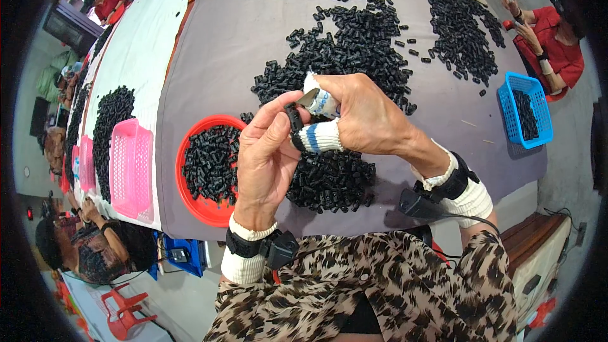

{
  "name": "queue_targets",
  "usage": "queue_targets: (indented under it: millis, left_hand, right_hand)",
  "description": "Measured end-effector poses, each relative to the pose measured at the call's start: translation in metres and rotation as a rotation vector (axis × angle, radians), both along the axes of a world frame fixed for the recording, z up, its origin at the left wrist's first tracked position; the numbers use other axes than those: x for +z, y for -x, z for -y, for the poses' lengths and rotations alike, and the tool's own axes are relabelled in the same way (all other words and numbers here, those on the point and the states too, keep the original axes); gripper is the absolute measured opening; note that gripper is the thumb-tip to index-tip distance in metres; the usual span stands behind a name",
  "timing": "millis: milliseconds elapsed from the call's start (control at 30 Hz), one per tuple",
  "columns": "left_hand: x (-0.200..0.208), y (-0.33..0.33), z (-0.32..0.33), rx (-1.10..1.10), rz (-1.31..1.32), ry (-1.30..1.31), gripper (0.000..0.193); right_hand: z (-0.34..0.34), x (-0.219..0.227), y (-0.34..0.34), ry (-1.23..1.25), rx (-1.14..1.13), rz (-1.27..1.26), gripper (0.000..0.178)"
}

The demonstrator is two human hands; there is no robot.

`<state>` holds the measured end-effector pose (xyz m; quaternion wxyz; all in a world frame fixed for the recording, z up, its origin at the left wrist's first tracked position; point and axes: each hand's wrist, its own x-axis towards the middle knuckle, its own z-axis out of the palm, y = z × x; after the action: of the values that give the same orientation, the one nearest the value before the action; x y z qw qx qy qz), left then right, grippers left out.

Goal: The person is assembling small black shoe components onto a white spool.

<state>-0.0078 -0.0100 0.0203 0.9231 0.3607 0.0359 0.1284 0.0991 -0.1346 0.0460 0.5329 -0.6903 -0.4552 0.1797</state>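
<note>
My left hand [263, 164] pinches a small black ribbed plastic part [293, 116] between thumb and fingers. Against or very near the part's upper end is a short metal knife blade [308, 97], gripped in my right hand [373, 114]; the knife's handle is hidden. White knit finger covers [324, 134] with blue marks wrap the thumb and a finger of my right hand. Beneath both hands lies a big pile of similar black parts [342, 57], with a smaller heap [332, 180] nearer me. Left of my left hand stands a round red tray [183, 183] filled with such parts.
The table has a grey cloth [221, 44]. A pink basket [132, 168] stands on a white-covered table to the left. At the right edge a blue basket [525, 111] holds black parts. Co-workers sit at right [551, 50], lower left and far left. A red stool [126, 313] stands at lower left.
</note>
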Motion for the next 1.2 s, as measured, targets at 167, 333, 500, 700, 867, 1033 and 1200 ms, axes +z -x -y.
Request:
queue_targets:
  millis: [167,333,500,700,867,1033,1200]
  left_hand:
    - [0.003,0.002,-0.001,-0.008,-0.018,-0.004,0.033]
    - [0.003,0.003,-0.003,-0.013,-0.016,-0.039,0.034]
    - [0.004,0.001,-0.002,-0.001,-0.014,-0.042,0.032]
    - [-0.003,0.000,-0.007,-0.055,0.037,0.060,0.031]
    - [-0.010,0.001,-0.010,-0.111,0.087,0.126,0.031]
    - [-0.012,0.002,-0.010,-0.129,0.097,0.121,0.031]
    - [-0.009,0.002,-0.009,-0.099,0.048,0.041,0.030]
  right_hand:
    - [0.001,0.006,0.000,0.036,0.019,-0.018,0.035]
    - [0.001,0.007,0.000,0.048,0.023,-0.010,0.035]
    - [0.000,0.005,0.002,0.044,0.003,-0.030,0.036]
    - [0.001,0.004,0.002,0.037,-0.014,0.001,0.038]
    - [0.001,0.007,0.001,0.068,0.018,0.000,0.040]
    - [-0.001,0.004,0.000,0.041,0.056,-0.014,0.042]
    - [-0.001,0.004,-0.002,0.091,0.102,0.042,0.041]
